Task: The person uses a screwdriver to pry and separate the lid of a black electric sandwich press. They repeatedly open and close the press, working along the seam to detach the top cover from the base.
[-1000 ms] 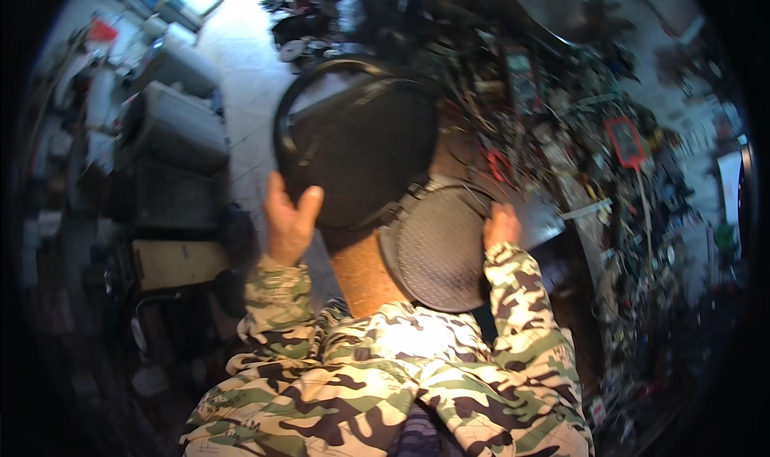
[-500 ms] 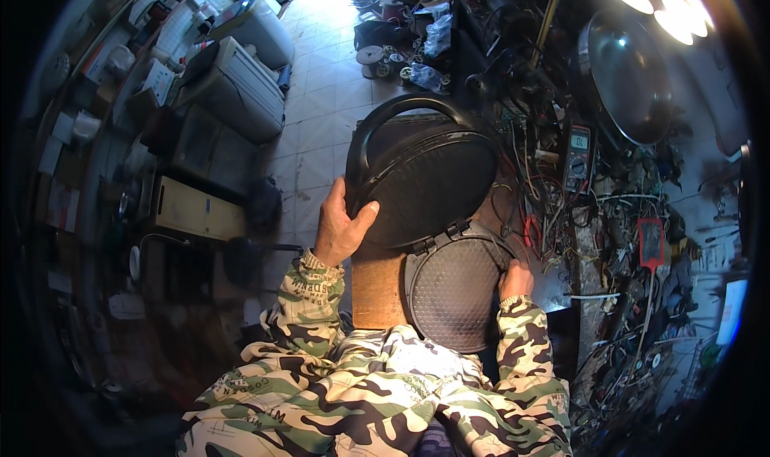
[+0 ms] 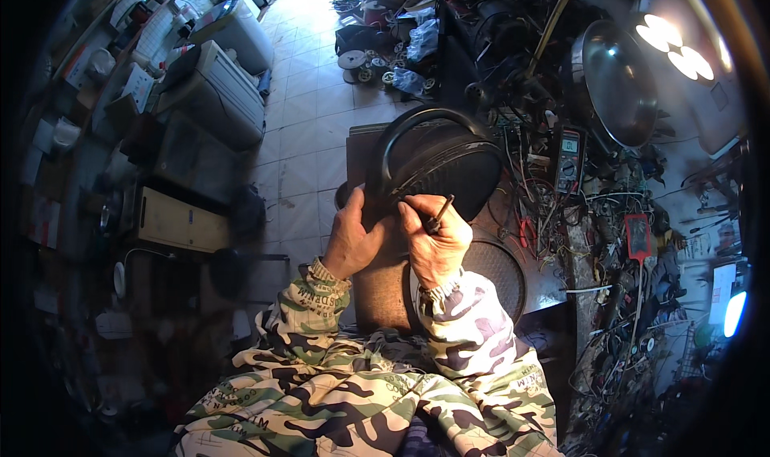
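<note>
A round black electric baking pan lies hinged apart on a wooden stand (image 3: 377, 297) before me. Its lid (image 3: 461, 180) tilts up, with a curved black handle (image 3: 433, 114) along the far side. The lower plate (image 3: 501, 268) has a honeycomb pattern and is partly covered by my right sleeve. My left hand (image 3: 350, 236) grips the lid's near left edge by the handle's end; some fingertips are hidden. Closed around a slim dark rod-like tool (image 3: 437, 219), my right hand (image 3: 439, 248) brings its thumb and forefinger to the same edge. The tool's working end cannot be made out.
On the right, a cluttered bench holds a multimeter (image 3: 569, 160), red-handled pliers (image 3: 525, 234), wires and a red-framed paddle (image 3: 638, 236). A large round pan (image 3: 616, 84) stands behind. Appliances (image 3: 212, 92) and shelves line the left; reels (image 3: 353, 62) sit on the tiled floor.
My right hand has left the lower plate's right side and come to the lid's left edge, now with a dark tool in it. The lid has shifted slightly, and the view has turned a little.
</note>
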`<state>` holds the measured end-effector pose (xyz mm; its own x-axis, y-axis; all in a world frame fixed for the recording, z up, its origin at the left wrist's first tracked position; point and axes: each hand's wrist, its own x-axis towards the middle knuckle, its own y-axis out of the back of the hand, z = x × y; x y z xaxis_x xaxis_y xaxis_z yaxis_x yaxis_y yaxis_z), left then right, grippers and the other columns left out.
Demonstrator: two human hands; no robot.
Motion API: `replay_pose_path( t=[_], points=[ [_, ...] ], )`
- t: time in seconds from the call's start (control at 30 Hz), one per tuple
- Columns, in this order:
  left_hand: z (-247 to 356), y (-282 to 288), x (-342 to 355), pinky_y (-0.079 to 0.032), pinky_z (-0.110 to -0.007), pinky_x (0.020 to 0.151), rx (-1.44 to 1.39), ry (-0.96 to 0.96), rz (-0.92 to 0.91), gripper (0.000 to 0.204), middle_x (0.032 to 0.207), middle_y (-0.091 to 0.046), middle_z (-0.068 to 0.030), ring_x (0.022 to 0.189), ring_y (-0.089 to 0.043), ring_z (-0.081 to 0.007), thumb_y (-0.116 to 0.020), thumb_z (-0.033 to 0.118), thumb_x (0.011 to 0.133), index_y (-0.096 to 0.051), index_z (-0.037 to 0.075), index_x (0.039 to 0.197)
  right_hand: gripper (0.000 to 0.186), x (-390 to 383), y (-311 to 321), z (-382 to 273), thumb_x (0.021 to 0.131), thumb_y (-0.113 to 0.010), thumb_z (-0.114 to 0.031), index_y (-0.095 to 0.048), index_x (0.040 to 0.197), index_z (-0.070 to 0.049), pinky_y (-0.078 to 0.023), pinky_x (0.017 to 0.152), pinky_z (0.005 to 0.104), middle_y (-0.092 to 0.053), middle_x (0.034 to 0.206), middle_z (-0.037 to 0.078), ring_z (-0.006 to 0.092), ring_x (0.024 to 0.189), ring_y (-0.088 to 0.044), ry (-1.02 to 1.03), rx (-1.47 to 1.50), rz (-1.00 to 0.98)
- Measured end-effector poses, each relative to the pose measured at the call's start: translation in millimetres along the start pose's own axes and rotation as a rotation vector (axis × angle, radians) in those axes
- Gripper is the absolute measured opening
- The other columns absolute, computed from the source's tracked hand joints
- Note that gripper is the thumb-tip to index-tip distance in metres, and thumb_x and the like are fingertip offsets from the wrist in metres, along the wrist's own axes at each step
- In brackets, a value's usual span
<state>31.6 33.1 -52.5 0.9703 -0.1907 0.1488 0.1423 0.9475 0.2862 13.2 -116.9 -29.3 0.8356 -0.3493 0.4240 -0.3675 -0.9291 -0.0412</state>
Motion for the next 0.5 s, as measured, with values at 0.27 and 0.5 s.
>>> replay_pose_path(
  t=[0.27,0.5],
  points=[
    [9,1,4,-0.053,-0.035,0.083,0.0,-0.102,-0.059,0.047,0.103,-0.069,-0.0179,0.098,-0.068,-0.021,-0.074,0.025,0.091,-0.052,-0.002,0.122,0.011,-5,-5,8,0.084,-0.077,0.003,-0.073,0.094,0.001,-0.05,0.064,0.025,-0.07,0.083,0.007,0.0129,0.071,-0.064,-0.007,-0.109,0.077],
    [6,10,4,-0.054,-0.037,0.085,0.0,-0.19,-0.082,0.045,0.108,-0.07,-0.0198,0.102,-0.071,-0.0295,-0.072,0.013,0.09,-0.052,-0.002,0.126,0.012,13,-1,-19,0.082,-0.074,0.002,-0.072,0.093,0.0,-0.053,0.063,0.0303,-0.069,0.084,0.014,0.0269,0.069,-0.069,0.081,-0.335,-0.129]
  ],
)
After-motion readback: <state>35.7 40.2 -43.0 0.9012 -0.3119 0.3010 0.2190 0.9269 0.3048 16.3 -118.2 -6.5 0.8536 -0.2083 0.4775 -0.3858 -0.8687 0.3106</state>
